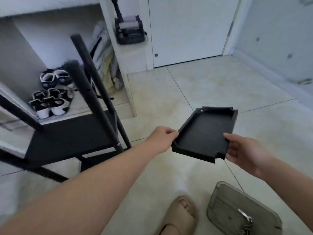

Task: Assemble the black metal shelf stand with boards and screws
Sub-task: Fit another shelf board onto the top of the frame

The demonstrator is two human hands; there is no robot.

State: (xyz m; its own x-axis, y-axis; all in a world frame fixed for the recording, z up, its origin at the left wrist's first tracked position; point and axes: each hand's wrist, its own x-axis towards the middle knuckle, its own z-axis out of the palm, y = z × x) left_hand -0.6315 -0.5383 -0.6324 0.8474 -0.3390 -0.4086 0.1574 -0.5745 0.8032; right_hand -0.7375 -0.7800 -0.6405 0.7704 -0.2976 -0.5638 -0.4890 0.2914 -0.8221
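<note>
Far left: shoes (50,97) sat inside an open white cabinet (129,92). In front of it the shelf stand (94,92) stood tilted, its poles slanting up toward the cabinet. One mounted board (71,136) was fixed low down between the poles. That side was blurred, so the joints were hard to read.

Centre: left hand (160,139) reached forward, fingers curled tight on the left rim of the loose board (205,133). The loose board was in the air above the floor (203,89), right of the stand and not touching it, hollow side up, corners notched.

Right hand (242,150) had the right rim near the close corner, thumb on top, fingers clamped underneath.

Bottom: a foot in a beige sandal (179,216) on the floor.

Bottom right: grey tray (223,206) lay on the floor, holding a wrench (243,214) and a pile of screws (246,229) at its near end.
</note>
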